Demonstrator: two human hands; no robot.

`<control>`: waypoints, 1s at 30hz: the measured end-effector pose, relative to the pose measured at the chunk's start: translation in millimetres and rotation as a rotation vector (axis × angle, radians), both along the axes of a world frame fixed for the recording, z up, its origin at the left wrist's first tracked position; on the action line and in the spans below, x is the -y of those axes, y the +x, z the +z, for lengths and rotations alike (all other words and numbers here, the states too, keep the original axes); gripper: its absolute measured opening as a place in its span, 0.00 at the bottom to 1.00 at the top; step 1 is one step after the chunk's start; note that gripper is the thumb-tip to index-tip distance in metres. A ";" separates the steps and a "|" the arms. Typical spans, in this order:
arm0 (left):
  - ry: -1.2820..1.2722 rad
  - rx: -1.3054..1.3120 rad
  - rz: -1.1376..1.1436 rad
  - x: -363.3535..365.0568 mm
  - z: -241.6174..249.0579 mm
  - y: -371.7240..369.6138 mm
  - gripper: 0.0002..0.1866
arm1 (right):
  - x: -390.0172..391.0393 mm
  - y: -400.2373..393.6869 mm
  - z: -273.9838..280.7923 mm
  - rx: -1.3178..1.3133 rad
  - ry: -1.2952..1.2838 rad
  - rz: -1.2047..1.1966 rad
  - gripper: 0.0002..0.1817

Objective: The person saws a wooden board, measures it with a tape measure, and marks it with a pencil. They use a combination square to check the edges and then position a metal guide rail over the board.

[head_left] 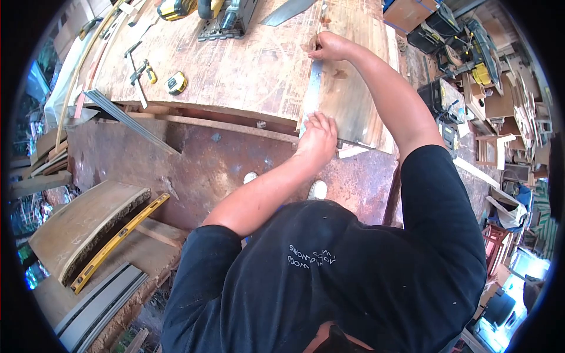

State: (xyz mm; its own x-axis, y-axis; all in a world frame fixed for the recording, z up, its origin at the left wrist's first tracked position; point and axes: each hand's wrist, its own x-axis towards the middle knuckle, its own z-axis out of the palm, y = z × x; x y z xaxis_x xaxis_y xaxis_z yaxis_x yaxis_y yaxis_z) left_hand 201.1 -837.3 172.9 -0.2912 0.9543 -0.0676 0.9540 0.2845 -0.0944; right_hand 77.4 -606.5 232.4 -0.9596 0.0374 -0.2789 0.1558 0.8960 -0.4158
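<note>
A long metal ruler [312,88] lies lengthwise along the left side of a wooden board [359,97] on the workbench. My left hand [319,138] is at the ruler's near end, fingers bent over it and holding it against the board by the bench's front edge. Farther up, my right hand [333,46] rests by the ruler's far part with its fingers pinched together. Whatever is between those fingers is too small or hidden to make out.
On the workbench [247,82] lie a tape measure [176,83], a clamp [139,72], a jigsaw [226,20] and a handsaw blade [287,12]. Metal strips [132,120] jut over the front edge. A yellow spirit level [120,242] leans by a curved panel [88,220] at lower left.
</note>
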 end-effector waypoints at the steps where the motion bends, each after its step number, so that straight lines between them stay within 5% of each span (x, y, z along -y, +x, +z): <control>1: -0.003 -0.006 -0.001 -0.6 0.4 0.0 0.28 | -0.4 -0.8 5.1 0.011 0.033 -0.049 0.10; 21: 0.064 0.070 0.011 -4.3 3.8 -9.8 0.37 | -33.5 -24.9 -13.0 0.000 0.137 -0.069 0.17; 26: 0.044 0.091 0.012 -6.2 8.0 -9.8 0.38 | -27.7 -11.5 -20.8 -0.106 -0.191 -0.067 0.15; 30: 0.014 0.129 0.011 -5.9 13.6 -11.5 0.33 | -16.1 0.1 -5.6 -0.053 -0.141 -0.008 0.13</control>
State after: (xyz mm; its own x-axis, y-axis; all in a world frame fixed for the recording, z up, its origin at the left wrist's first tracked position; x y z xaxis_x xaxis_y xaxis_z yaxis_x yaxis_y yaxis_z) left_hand 189.6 -831.4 186.5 -0.2912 0.9523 -0.0913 0.9549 0.2951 0.0328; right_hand 77.5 -590.5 226.9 -0.9730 0.0095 -0.2307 0.1374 0.8267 -0.5457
